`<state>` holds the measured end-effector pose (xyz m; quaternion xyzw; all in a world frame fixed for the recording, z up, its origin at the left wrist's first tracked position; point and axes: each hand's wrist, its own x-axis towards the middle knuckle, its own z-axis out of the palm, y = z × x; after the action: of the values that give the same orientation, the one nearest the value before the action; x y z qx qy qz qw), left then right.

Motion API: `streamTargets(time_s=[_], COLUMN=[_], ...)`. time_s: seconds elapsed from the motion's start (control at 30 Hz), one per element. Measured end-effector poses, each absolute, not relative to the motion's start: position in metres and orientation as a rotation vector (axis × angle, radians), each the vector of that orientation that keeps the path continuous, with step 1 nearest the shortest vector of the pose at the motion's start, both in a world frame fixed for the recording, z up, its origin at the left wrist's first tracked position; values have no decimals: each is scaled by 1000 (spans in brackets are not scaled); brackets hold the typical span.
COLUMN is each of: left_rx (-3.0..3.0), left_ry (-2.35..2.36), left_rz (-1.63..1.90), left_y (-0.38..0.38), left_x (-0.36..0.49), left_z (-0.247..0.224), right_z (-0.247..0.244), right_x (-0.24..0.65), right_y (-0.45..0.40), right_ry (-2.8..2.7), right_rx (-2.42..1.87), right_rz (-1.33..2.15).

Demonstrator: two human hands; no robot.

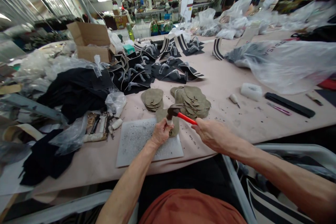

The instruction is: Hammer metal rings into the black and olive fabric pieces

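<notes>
Right hand grips red-handled hammer, head at top of wrapped tool in left hand; contact unclear from where I stand. Olive piece beneath, on speckled board. Olive stacks just behind, black striped pieces beyond, open carton back left.

On a desk, a fabric flap lies over the far edge of a board, beneath a hammer. Behind sit two stacks of flaps, then fabric panels, a cardboard box left of them; at right, a plastic bag.
</notes>
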<state>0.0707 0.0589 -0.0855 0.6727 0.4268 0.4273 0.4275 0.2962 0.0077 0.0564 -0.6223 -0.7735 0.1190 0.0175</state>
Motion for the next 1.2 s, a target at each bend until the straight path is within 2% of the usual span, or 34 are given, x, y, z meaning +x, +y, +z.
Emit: streamTargets(time_s=[0.07, 0.23, 0.37, 0.47, 0.63, 0.7, 0.83, 0.97, 1.13, 1.2], left_rx=[1669, 1653, 1693, 1695, 1650, 1648, 1667, 1668, 1668, 1638], left_ry=[1064, 1058, 1057, 1067, 1065, 1060, 1059, 1076, 1075, 1064], left_rz=[1075, 1080, 1060, 1047, 1044, 1038, 1029, 1038, 1028, 1033], left_y=[59, 59, 59, 60, 59, 59, 59, 59, 60, 59], left_x=[70, 70, 70, 70, 70, 71, 70, 69, 68, 68], left_z=[-85, -84, -85, -85, -84, -83, -82, -84, -85, -84], right_z=[65, 76, 60, 71, 93, 81, 49, 29, -27, -48], right_x=[297, 295, 295, 298, 295, 293, 302, 324, 363, 374], right_y=[10, 7, 4, 8, 8, 2, -5, -5, -12, -15], right_ry=[-2424, -2071, -2287, -2353, -1714, -1793, -2360, -2218, -1859, -1886], right_rx=[-1912, -1813, -1824, -1829, -1662, -1681, -1872, -1973, -2089, -2155], right_rz=[379, 163, 321, 362, 120, 199, 491, 625, 1144, 1106])
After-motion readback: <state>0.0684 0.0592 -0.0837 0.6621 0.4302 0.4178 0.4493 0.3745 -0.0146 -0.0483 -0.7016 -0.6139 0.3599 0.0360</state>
